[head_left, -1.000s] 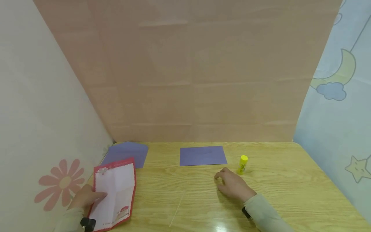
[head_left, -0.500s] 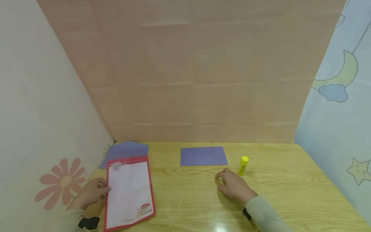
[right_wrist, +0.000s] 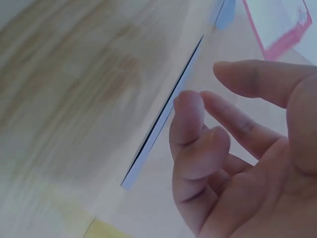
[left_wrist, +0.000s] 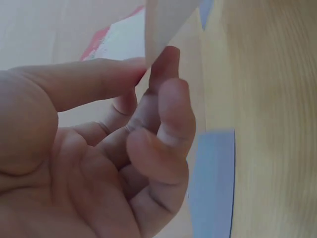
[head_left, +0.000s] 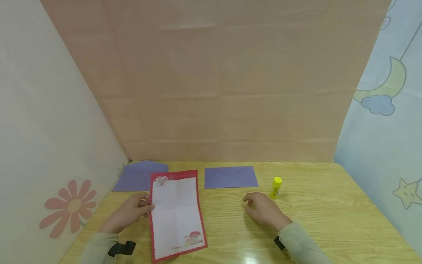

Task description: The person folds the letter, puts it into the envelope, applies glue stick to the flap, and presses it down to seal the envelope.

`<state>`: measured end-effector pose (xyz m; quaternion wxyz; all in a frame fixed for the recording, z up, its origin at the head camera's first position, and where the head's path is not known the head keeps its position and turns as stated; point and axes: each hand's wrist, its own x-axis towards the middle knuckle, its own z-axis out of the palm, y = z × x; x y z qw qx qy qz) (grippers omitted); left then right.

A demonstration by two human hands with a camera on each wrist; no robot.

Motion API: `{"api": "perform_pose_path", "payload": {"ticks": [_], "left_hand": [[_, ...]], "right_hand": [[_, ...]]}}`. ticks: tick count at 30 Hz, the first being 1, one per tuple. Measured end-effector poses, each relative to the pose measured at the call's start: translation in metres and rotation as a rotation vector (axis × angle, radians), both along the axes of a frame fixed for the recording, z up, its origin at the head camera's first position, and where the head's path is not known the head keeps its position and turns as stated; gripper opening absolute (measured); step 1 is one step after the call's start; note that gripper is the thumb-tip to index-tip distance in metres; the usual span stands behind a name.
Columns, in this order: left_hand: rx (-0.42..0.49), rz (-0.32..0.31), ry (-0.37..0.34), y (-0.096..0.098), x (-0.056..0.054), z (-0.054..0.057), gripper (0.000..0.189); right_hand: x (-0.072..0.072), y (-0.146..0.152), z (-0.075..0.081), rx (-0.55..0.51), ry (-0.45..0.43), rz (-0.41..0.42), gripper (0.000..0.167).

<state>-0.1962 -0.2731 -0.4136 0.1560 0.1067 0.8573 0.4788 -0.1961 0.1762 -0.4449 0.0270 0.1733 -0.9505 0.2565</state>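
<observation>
Between thumb and fingers, my left hand (head_left: 130, 211) pinches the left edge of a red-bordered sheet of letter paper (head_left: 176, 216), its white face toward me with faint fold creases. In the left wrist view the paper's edge (left_wrist: 154, 29) sits at the thumb tip. My right hand (head_left: 265, 211) holds nothing; its fingers are loosely curled over the table, close to a yellow glue stick (head_left: 276, 187) that stands upright. The right wrist view shows a gap between that thumb and the fingers (right_wrist: 198, 134).
A purple envelope (head_left: 231, 177) lies at the back middle of the wooden table (head_left: 316, 212). Another purple envelope (head_left: 132, 179) with its flap spread lies at the back left, partly behind the paper. Brown paper (head_left: 217, 91) covers the wall behind.
My left hand has carried the letter paper rightward from the table's left side, turning it to face me more flatly. The right hand has stayed almost still.
</observation>
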Motion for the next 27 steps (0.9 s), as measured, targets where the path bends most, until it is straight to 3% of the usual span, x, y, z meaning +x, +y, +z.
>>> {"api": "perform_pose_path", "payload": {"ticks": [6, 11, 16, 23, 27], "left_hand": [[0.038, -0.071, 0.026, 0.04, -0.003, 0.009, 0.028], [0.065, -0.12, 0.057, 0.068, -0.005, 0.011, 0.027], [0.118, -0.143, 0.057, 0.092, -0.009, 0.009, 0.026], [0.162, -0.141, 0.07, 0.114, -0.015, 0.007, 0.025], [0.203, -0.136, 0.062, 0.123, -0.017, 0.006, 0.024]], "right_hand": [[0.001, -0.005, 0.005, -0.064, -0.052, 0.014, 0.021], [0.002, -0.008, 0.012, -0.269, -0.195, 0.074, 0.038], [0.004, -0.009, 0.02, -0.426, -0.276, 0.043, 0.049], [0.004, -0.006, 0.024, -0.578, -0.281, 0.059, 0.03], [0.003, -0.004, 0.022, -0.677, -0.305, 0.037, 0.029]]}}
